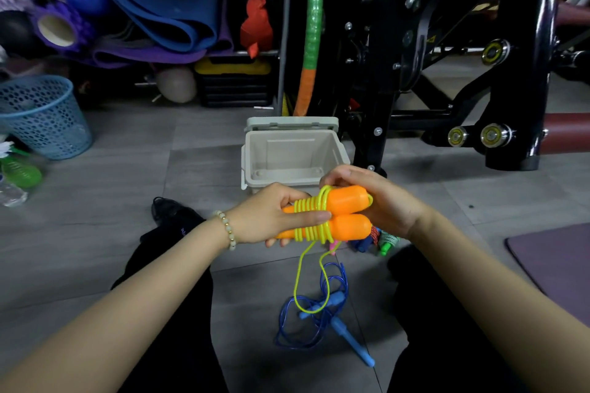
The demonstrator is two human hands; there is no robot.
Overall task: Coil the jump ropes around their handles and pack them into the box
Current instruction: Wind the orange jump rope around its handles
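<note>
Two orange handles lie side by side with yellow rope coiled around their middle. My left hand grips the narrow ends, thumb across the coils. At the thick ends, my right hand pinches the rope. A loose yellow loop hangs to the floor. Just beyond my hands the beige box stands open with nothing inside. A blue jump rope lies tangled on the tiles between my legs. More rope bundles peek from under my right wrist.
A black exercise machine stands right of the box. A blue mesh basket sits at the left, a green bottle beside it. Rolled mats and balls pile up behind. A purple mat lies at the right.
</note>
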